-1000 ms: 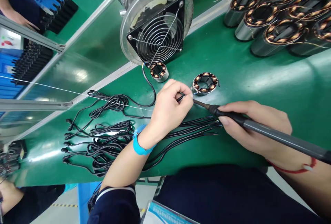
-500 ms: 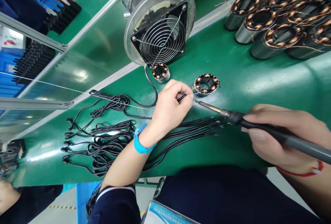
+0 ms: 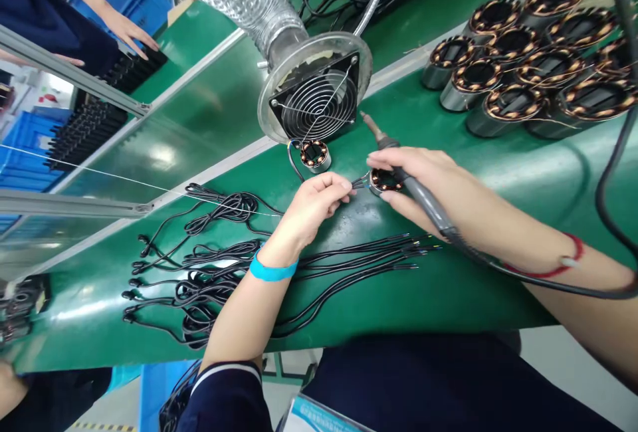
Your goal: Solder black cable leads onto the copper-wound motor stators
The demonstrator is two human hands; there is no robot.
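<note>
My left hand [image 3: 319,203] pinches the end of a thin black lead wire [image 3: 357,184] beside a small copper-wound stator [image 3: 383,181] on the green belt [image 3: 448,272]. My right hand [image 3: 423,179] reaches over that stator, fingers curled round a soldering iron [image 3: 393,153]. The iron's tip points up and away toward the fan. My right fingers also touch the stator's near side, partly hiding it. A blue band circles my left wrist, a red cord my right.
A fume fan [image 3: 316,103] on a ribbed hose stands behind, a second small stator [image 3: 316,155] at its foot. Black cable bundles [image 3: 214,279] lie left. Several tall stators [image 3: 528,66] crowd the far right. Another person's hand [image 3: 127,30] rests on black parts, far left.
My right hand has moved left onto the stator and swung the iron's tip up and away from the wire. My left hand has kept its pinch. The view has pulled back.
</note>
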